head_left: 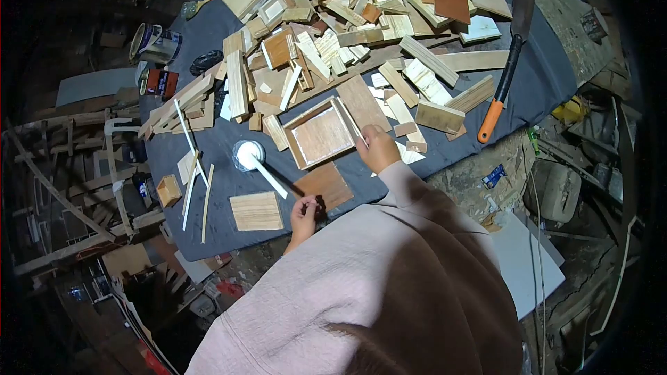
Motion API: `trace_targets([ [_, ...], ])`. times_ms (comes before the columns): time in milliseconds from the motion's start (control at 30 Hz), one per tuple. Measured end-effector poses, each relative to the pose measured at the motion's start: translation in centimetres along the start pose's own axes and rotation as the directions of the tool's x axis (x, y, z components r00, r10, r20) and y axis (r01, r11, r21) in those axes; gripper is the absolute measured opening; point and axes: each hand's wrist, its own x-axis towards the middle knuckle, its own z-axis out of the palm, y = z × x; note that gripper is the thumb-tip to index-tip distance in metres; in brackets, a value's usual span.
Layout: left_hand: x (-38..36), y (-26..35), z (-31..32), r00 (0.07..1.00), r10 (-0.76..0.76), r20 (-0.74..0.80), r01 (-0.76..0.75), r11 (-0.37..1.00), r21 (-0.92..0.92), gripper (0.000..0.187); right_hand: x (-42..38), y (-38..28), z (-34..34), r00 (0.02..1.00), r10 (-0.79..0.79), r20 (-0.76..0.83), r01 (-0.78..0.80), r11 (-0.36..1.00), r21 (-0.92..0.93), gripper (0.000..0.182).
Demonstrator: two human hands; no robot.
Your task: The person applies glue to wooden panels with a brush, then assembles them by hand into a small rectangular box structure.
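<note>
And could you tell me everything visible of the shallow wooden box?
The shallow wooden box is rectangular, open-topped, with low pale walls, a browner bottom and white smears along inner edges. It lies slightly turned on the dark cloth. The right hand holds a thin strip at its right side; contact is unclear.

Bright light falls on the bench [545, 73], draped in dark cloth [267, 250]; shadow darkens the edges beyond. Wooden framework [90, 237] stands at left, and 1 pale panel [517, 257] lies on the littered floor [451, 182] at near right.
</note>
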Motion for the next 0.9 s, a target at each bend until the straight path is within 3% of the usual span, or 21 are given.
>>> trace_targets([
  [100,-0.3,-0.1,-0.1,1.000,-0.020,-0.017,0.019,0.999,-0.046,0.013,0.1,0.0,0.3,1.000,0.003,0.017,-0.003,1.000,-0.014,0.013],
  [167,-0.5,-0.2,-0.2,0.999,-0.036,-0.026,0.034,0.997,-0.066,0.014,0.0,0.4,0.8,0.997,-0.035,-0.072,0.037,0.999,0.023,0.009],
  [267,-0.7,-0.4,-0.2,0.998,-0.042,-0.038,0.039,0.997,-0.073,0.014,0.1,1.4,1.4,0.994,-0.070,-0.086,0.072,0.997,0.023,0.008],
  [400,-1.1,0.5,0.3,0.998,-0.050,-0.043,0.048,0.998,-0.044,0.015,-0.5,2.1,0.7,0.996,-0.006,-0.093,0.017,0.993,0.117,0.015],
  [500,-1.0,0.7,0.6,1.000,-0.019,-0.004,0.019,1.000,-0.007,0.016,-0.8,2.2,-1.1,0.985,0.172,-0.018,-0.164,0.963,0.215,0.016],
  [533,-0.9,1.0,0.9,1.000,-0.019,-0.008,0.019,1.000,0.003,0.016,-1.0,2.2,-1.6,0.984,0.175,-0.016,-0.167,0.960,0.224,0.016],
  [600,-0.9,2.0,1.9,0.999,-0.047,0.001,0.047,0.997,0.068,0.016,-1.2,2.5,-2.3,0.984,0.106,0.144,-0.133,0.971,0.197,0.021],
  [700,-0.4,2.9,3.2,0.996,-0.081,0.023,0.079,0.994,0.075,0.016,-1.4,2.1,-2.7,0.988,0.048,0.145,-0.071,0.985,0.159,0.024],
  [900,0.1,4.0,4.9,0.996,-0.049,0.075,0.037,0.987,0.155,0.017,-1.3,2.0,-2.1,0.974,0.077,0.213,-0.104,0.988,0.114,0.021],
])
